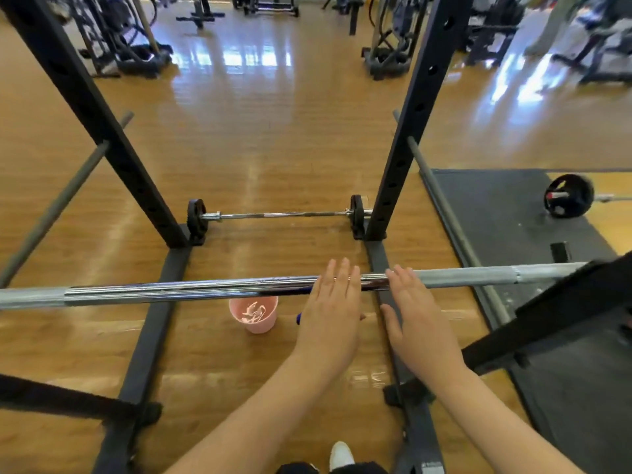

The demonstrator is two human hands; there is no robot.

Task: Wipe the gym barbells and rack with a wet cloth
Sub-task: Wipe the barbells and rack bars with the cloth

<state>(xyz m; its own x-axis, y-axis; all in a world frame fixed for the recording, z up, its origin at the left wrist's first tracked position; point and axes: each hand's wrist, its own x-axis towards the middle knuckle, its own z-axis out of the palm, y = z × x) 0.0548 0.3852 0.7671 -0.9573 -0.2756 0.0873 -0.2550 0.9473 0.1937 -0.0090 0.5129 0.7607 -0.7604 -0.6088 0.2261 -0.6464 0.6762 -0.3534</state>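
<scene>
Both hands, left hand and right hand, lie flat and cloth-free over the racked barbell; pink bucket waits below — wiping looks barely begun.

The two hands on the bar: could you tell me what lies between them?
In the head view, only bare chrome bar lies between the left hand and right hand.

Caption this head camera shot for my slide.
Both hands, left hand and right hand, open over the racked barbell; pink bucket below.
</scene>
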